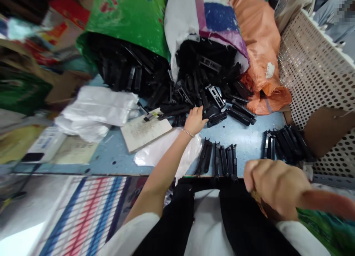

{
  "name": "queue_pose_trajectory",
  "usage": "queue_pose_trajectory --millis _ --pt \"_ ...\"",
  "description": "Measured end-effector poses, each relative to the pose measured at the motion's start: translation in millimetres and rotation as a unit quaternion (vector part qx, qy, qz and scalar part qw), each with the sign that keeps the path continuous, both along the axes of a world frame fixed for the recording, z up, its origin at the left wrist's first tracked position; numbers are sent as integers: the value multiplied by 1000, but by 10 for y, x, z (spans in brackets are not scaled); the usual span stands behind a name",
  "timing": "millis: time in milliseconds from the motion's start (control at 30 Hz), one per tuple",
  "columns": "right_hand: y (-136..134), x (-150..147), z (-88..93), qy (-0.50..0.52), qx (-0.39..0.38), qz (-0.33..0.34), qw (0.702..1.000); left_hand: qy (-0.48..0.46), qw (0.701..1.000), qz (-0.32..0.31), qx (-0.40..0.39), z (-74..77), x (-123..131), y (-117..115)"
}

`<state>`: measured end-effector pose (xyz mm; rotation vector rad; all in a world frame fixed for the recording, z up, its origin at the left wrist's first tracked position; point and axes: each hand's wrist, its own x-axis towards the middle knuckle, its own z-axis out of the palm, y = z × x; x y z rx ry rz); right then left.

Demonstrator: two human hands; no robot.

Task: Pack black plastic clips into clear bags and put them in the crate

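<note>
My left hand (195,119) reaches to the near edge of a heap of black slotted parts (191,89), its thumb and fingers apart and nothing visibly gripped. My right hand (277,185), blurred, is a fist at the lower right, above the table's front edge. It is closed round a blurred reddish-brown handle (327,203) that sticks out to the right; the tool's other end cannot be made out. Several black parts (223,158) lie side by side at the front edge between the hands. More black parts (288,143) lie in a group beyond the right hand.
A green sack (127,16) and a white sack (183,19) spill black parts onto the blue table (111,152). An orange sack (257,34) and perforated crate (318,67) stand right. Left are white plastic bags (100,106), a pale board (145,132) and a white box (46,143).
</note>
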<state>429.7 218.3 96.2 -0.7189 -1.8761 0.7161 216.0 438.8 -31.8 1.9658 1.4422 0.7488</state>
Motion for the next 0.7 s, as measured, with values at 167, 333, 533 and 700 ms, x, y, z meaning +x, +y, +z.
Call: queue_pose_trajectory --millis 167,333,533,700 --pt "577 -126 -316 -44 -41 -182 981 -379 897 -35 -224 285 29 -881" --pt "951 -158 -648 -255 101 -256 927 -470 806 -53 -355 436 99 -1476" --pt "1000 -175 -757 -278 36 -205 938 -437 845 15 -306 412 127 -1382" --pt "594 -415 -889 -340 160 -126 918 -437 854 61 -278 367 185 -1333"
